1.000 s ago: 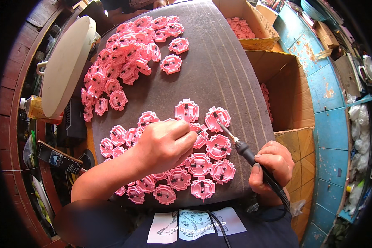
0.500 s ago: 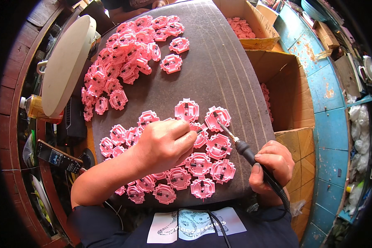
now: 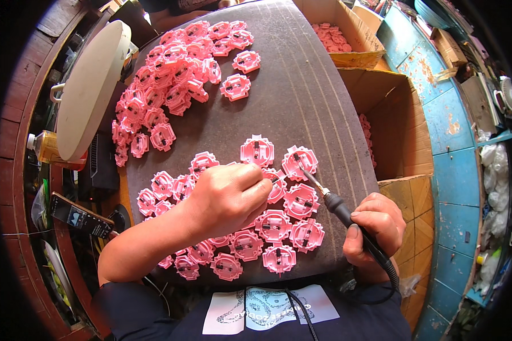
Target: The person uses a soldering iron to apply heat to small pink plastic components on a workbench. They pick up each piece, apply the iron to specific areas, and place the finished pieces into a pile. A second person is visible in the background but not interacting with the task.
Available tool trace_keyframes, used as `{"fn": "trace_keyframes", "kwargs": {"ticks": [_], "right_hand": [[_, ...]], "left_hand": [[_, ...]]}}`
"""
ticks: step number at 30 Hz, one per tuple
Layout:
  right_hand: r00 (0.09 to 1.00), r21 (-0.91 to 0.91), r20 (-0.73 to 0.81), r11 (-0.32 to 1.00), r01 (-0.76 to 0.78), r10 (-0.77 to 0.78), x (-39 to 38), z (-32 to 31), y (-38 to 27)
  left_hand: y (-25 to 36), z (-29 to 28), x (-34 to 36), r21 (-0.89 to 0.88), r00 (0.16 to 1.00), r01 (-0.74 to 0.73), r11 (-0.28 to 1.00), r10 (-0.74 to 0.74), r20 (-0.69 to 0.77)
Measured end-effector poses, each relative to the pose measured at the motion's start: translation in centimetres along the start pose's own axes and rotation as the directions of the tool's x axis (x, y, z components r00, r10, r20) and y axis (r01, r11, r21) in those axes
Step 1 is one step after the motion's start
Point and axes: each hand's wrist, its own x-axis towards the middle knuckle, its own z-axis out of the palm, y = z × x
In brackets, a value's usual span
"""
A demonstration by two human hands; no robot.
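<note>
My right hand grips a soldering iron by its black handle. The iron's tip meets the inside of a pink plastic housing at the far right of the near group. Above that group, my left hand is closed in a pinch with its fingertips beside a neighbouring pink housing; whatever it pinches is hidden. Several more pink housings with small black parts inside lie around and under my left forearm.
A heap of pink housings covers the table's far left. Cardboard boxes holding pink pieces stand along the right edge. At left are a round pale board, a bottle and a phone. Another person's hand shows at the far edge.
</note>
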Motion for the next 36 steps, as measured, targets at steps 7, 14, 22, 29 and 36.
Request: {"fn": "trace_keyframes", "kwargs": {"ticks": [7,14,22,29,36], "right_hand": [[0.996,0.044,-0.057,0.997,-0.065,0.067,-0.4,-0.1,0.3],[0.985,0.083,0.114,0.987,-0.136,0.126,2.5,0.7,-1.4],[0.982,0.071,0.154,0.990,-0.121,0.109,2.5,2.6,-0.7],[0.980,0.049,0.174,0.993,-0.106,0.096,3.1,3.1,-0.5],[0.976,0.037,0.194,0.993,-0.110,0.101,3.1,3.1,-0.5]], "left_hand": [[0.0,-1.3,-0.9,-0.003,0.999,0.054,0.999,-0.054,-0.002],[-0.9,-3.3,-2.9,0.042,0.988,0.117,0.992,-0.113,-0.102],[-1.8,-2.8,-3.1,0.062,0.989,0.137,0.989,-0.133,-0.065],[-2.3,-2.3,-2.9,0.071,0.991,0.129,0.989,-0.125,-0.056],[-2.6,-1.9,-2.8,0.065,0.989,0.128,0.990,-0.123,-0.077]]}}
